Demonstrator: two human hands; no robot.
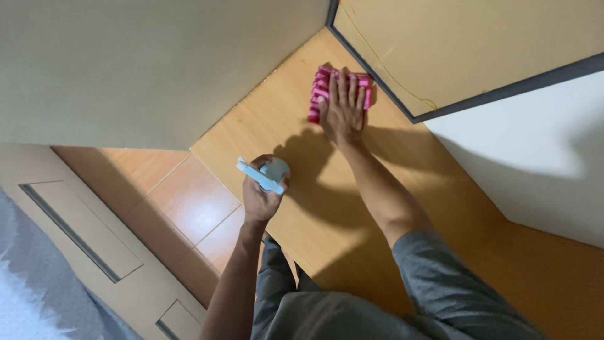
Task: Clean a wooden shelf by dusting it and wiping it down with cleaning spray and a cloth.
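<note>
under the right hand, flat with fingers spread, a pink cloth on the desk; left hand grips a spray bottle.

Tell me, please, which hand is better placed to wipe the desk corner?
The right hand: it lies flat on the pink cloth near the corner. The left hand grips a spray bottle.
</note>
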